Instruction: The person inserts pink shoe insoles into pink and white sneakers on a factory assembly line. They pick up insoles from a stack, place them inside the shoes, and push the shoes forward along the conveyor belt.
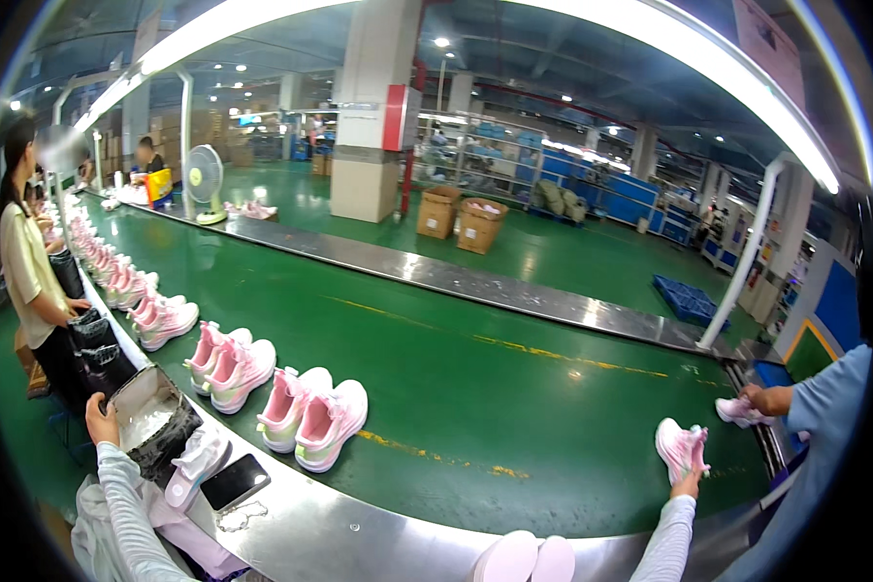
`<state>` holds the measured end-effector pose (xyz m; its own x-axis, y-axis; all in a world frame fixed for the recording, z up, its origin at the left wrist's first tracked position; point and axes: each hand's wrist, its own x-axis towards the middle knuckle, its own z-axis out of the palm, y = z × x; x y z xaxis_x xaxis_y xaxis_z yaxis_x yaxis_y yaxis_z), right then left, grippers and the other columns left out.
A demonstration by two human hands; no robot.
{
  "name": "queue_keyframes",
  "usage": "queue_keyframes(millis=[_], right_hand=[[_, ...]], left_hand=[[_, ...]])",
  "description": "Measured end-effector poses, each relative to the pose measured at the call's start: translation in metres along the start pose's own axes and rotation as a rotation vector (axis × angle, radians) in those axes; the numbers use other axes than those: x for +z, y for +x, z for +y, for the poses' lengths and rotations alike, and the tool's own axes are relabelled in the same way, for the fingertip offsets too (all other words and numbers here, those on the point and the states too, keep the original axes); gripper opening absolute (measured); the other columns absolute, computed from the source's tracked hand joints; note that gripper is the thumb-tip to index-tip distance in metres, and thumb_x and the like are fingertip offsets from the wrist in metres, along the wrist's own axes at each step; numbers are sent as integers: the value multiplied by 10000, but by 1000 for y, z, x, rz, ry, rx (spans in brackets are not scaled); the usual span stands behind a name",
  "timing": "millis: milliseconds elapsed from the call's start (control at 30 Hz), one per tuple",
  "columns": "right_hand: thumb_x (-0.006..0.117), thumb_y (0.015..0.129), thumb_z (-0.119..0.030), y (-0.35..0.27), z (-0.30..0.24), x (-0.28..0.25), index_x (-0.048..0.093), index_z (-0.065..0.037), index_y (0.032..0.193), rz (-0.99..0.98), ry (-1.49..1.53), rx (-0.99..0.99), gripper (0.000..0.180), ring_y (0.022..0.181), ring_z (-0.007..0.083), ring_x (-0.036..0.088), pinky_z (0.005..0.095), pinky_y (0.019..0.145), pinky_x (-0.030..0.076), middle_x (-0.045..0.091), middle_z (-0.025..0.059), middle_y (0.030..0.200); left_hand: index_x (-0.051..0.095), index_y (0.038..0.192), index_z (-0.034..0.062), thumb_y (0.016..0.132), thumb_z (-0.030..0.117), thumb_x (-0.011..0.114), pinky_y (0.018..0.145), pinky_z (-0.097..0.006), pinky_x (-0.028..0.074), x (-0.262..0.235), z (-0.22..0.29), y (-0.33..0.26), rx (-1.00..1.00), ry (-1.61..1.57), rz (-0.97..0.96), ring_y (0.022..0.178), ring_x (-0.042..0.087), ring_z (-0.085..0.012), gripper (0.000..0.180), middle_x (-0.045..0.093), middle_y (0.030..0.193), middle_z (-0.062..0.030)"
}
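Observation:
At the right, my right hand is closed on the heel end of a pink sneaker, held over the green conveyor belt. My left hand grips the rim of a dark bin with something pale, perhaps plastic, inside. Beside the bin, a white and pink shoe lies on the metal ledge, next to a black phone and a thin chain. Two pairs of pink sneakers stand on the belt nearest me.
More pink sneakers line the belt's left side. A co-worker's hand at the right holds another sneaker. Two pale pink soles stick up at the ledge's front. A person in yellow stands left; a fan stands beyond.

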<state>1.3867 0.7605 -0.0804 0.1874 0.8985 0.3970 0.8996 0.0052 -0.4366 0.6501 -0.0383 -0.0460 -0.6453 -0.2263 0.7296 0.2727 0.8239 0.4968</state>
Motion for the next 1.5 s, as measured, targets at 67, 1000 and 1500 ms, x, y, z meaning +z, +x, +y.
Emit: queue_keyframes(millis=[67,1000,1500], right_hand=[[518,763,-99,18,17,16,377,-85,1213,-24,-54,73,472,988,331,491,384,802,408,439,124,1203],[558,762,-248,-286,-329,-109,485,-38,1105,-1100,666,-732,409,714,306,592,385,639,458,611,162,776],[649,635,-470,-340,-202,-138,348,-56,1272,-615,-388,-439,818,658,301,616,389,599,489,614,150,728]], left_hand=[[538,912,11,690,13,569,796,-331,420,-14,21,4,40,30,62,878,550,-279,223,569,915,-123],[359,1239,80,675,135,670,1018,-434,220,37,414,-326,472,-926,-1004,1260,156,-409,646,122,1383,-212],[546,785,52,635,101,644,746,-394,443,78,430,-279,711,-1139,-1153,843,516,-313,186,455,926,-133]])
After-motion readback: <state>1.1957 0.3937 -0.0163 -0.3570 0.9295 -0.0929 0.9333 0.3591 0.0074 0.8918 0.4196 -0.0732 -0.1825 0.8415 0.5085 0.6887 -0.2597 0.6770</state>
